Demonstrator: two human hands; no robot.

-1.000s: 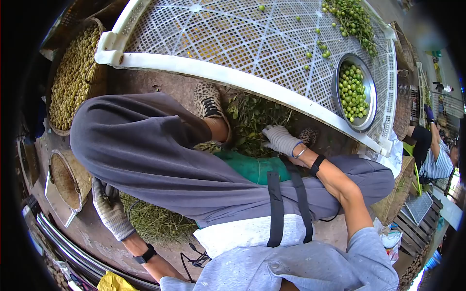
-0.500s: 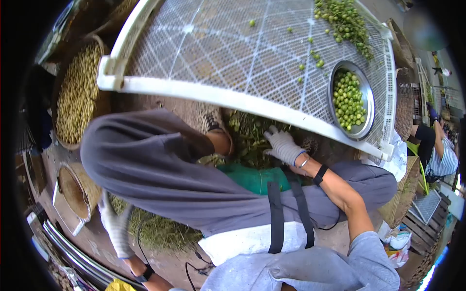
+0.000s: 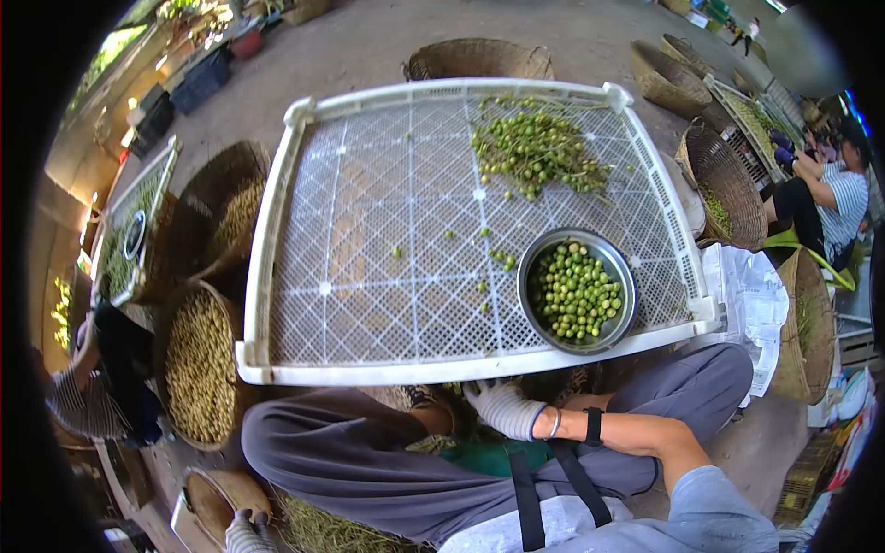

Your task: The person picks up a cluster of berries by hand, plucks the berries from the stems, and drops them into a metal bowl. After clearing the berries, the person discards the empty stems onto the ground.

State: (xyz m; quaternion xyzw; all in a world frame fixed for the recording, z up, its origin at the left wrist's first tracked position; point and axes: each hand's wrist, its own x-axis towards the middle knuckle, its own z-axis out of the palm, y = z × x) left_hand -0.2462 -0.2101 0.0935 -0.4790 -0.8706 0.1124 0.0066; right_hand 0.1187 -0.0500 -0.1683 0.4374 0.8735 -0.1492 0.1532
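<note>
Fingers of the gloved right hand reach under the white tray, their grip hidden; the left hand hangs low, its grip unclear.

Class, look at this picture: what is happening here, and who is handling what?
A person sits on the ground behind a white mesh tray. On it stand a metal bowl of small green fruits and a heap of fruits on stems, with a few loose ones between. The gloved right hand reaches under the tray's near edge towards leafy stems there. The gloved left hand is low at the person's side by cut greenery. Baskets stand around, one full of yellowish fruits; other people sit nearby.
</note>
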